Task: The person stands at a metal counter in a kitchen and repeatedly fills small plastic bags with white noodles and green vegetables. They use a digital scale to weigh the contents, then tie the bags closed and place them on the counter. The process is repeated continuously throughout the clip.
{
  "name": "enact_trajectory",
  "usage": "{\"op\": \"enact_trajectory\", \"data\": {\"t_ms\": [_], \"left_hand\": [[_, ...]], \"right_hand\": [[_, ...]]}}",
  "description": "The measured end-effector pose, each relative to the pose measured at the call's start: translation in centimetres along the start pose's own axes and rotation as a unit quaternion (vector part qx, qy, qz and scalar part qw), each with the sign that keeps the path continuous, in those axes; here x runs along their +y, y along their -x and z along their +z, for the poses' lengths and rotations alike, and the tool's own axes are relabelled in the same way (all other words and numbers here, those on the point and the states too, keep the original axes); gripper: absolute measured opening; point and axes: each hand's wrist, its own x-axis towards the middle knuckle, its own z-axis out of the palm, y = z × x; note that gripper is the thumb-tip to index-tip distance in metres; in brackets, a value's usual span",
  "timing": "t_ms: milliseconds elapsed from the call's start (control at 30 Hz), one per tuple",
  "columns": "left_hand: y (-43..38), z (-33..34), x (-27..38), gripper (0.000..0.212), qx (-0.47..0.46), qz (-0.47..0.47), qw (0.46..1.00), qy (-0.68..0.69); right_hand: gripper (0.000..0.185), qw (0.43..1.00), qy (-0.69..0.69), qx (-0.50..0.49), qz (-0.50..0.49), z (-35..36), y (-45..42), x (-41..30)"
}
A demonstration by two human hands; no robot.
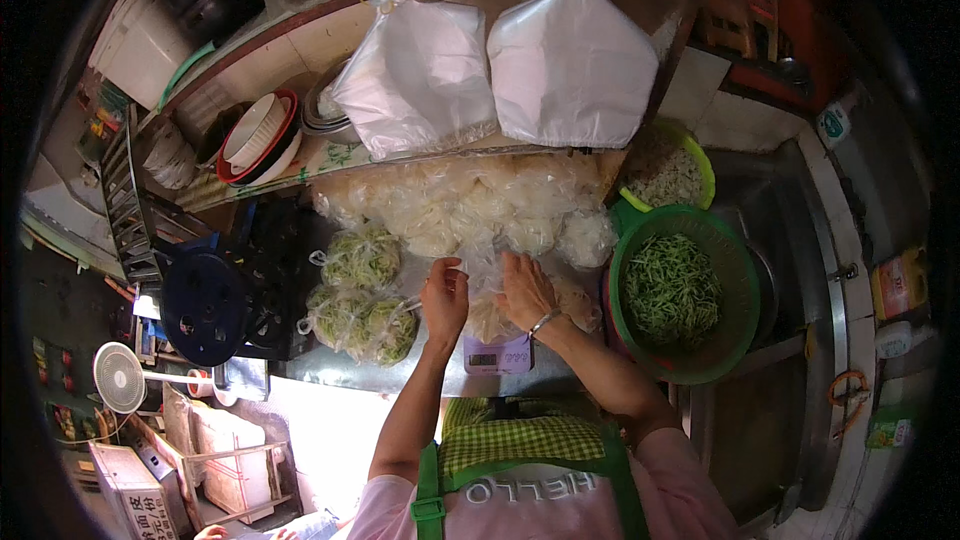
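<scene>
My left hand (446, 296) is at the left side of a clear plastic bag (484, 270), its fingers bent near the bag's upper part. My right hand (527, 286), with a metal bracelet at the wrist, lies against the bag's right side. Whether either hand grips the plastic cannot be made out. Pale food shows low in the bag, over a purple digital scale (497, 355). Bags of shredded green vegetable (364, 259) lie to the left. Behind the hands are many bags of pale food (442, 214). At the right, a green colander (742, 315) holds shredded green vegetable.
Two bundles of clear plastic bags (427, 75) hang from the shelf above the counter. Nested bowls (259, 135) stand on the shelf. Behind the colander is a yellow-green basket (705, 165) with pale shreds, beside a metal sink (780, 240). A dark blue round lid or stool (202, 307) is at left.
</scene>
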Motion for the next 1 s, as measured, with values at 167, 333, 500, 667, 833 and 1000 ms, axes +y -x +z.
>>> {"op": "enact_trajectory", "data": {"t_ms": [167,333,500,667,833,1000], "left_hand": [[-0.7,2.5,0.7,0.019,-0.056,-0.003,0.993,-0.099],[-1.6,2.6,-0.1,0.023,-0.109,-0.026,0.988,-0.110],[2.8,-1.9,2.1,0.019,-0.014,-0.056,0.958,0.282],[6.7,-4.7,4.1,0.038,-0.035,-0.106,0.905,0.411],[7.2,-6.7,5.3,0.047,-0.051,-0.147,0.885,0.439],[8.0,-7.5,5.2,0.039,-0.090,-0.127,0.891,0.426]], "right_hand": [[0.020,0.979,-0.195,-0.009,-0.056,2.0,1.1,2.6],[0.020,0.959,-0.278,-0.048,-0.040,-1.0,2.2,2.0],[0.018,0.967,-0.223,0.119,-0.032,-4.3,2.2,2.2],[0.014,0.910,-0.392,-0.103,-0.085,-5.2,0.8,-3.9],[0.015,0.976,-0.043,-0.210,-0.046,3.7,0.5,0.3],[0.011,0.978,-0.063,-0.170,-0.101,6.7,0.9,3.4]]}}
